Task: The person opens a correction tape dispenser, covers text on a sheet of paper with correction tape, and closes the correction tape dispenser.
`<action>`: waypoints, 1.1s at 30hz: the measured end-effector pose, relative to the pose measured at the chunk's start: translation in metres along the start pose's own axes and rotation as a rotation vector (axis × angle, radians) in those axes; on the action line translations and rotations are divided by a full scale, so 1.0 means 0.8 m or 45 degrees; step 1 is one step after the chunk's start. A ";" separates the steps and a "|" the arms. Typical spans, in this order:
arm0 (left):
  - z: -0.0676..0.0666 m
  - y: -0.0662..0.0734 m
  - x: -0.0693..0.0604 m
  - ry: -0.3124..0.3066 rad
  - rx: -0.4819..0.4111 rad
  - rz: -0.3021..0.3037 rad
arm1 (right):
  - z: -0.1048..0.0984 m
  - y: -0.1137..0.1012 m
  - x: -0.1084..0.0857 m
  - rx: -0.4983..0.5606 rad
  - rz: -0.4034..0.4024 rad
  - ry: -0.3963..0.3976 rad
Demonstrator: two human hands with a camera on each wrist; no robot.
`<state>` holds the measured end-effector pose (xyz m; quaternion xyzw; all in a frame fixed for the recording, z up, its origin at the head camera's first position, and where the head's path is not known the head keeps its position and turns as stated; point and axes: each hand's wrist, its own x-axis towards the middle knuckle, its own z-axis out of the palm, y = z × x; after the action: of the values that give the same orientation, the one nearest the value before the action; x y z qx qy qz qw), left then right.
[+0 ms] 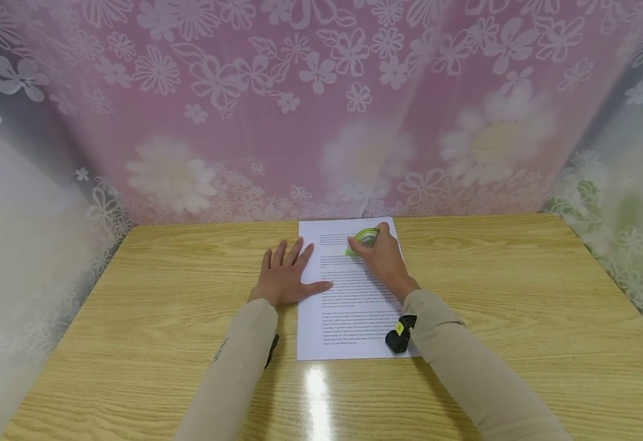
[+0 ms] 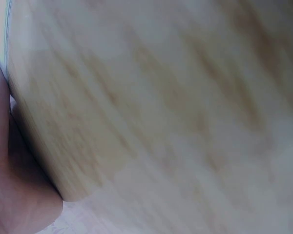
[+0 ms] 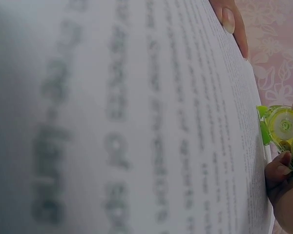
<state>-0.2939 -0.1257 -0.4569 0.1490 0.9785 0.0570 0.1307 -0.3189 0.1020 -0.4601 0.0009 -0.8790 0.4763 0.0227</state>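
Transparent green plastic correction-tape dispenser, rounded in shape, is over the upper part of a white printed paper sheet, near the gap between the first two blocks of text. From where I stand, its bright green tip points down to the sheet and appears to touch it. The person's right hand holds this dispenser, with the thumb on one side and the fingers bent around the other. The left hand is wide open, palm down, and grips nothing; its thumb and index finger lie on the left part of the sheet, while the other fingers are on the yellowish wood-grain table just beside it. Both arms wear beige long sleeves. A black device with a yellow label sits at the right wrist, above the lower right corner of the sheet. Behind the table hangs a pink curtain with white flowers.
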 end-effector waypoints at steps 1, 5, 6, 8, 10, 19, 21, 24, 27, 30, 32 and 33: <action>0.001 -0.001 0.000 0.001 -0.008 0.003 | -0.001 0.001 0.000 0.001 -0.001 -0.002; 0.004 -0.003 0.003 0.001 -0.027 0.001 | -0.002 0.002 0.000 0.019 0.003 -0.010; 0.005 -0.003 0.004 -0.002 -0.026 -0.002 | -0.003 0.001 0.000 0.026 0.002 -0.014; 0.006 -0.004 0.005 -0.003 -0.026 -0.001 | -0.003 0.002 0.000 0.034 0.003 -0.020; 0.005 -0.003 0.004 -0.004 -0.026 0.000 | -0.003 0.002 0.000 0.032 -0.001 -0.022; 0.006 -0.004 0.007 -0.008 -0.014 -0.007 | -0.007 0.002 0.001 -0.025 0.002 0.002; 0.007 -0.005 0.009 -0.012 -0.025 -0.013 | -0.007 0.002 0.001 -0.024 0.001 0.003; 0.007 -0.004 0.008 -0.013 -0.025 -0.019 | -0.008 0.003 0.001 -0.029 0.000 0.006; 0.006 -0.003 0.006 -0.001 -0.020 -0.015 | -0.009 0.004 0.002 -0.031 0.003 0.004; 0.005 -0.002 0.005 0.002 -0.011 -0.013 | -0.010 0.005 0.002 -0.026 0.005 0.004; 0.005 -0.002 0.006 -0.006 0.002 -0.017 | -0.011 0.005 0.002 -0.024 0.005 0.001; 0.004 -0.001 0.005 -0.008 0.000 -0.016 | -0.011 0.005 0.001 -0.022 0.006 -0.001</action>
<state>-0.2969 -0.1253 -0.4613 0.1431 0.9790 0.0558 0.1342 -0.3198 0.1115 -0.4585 -0.0013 -0.8831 0.4686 0.0212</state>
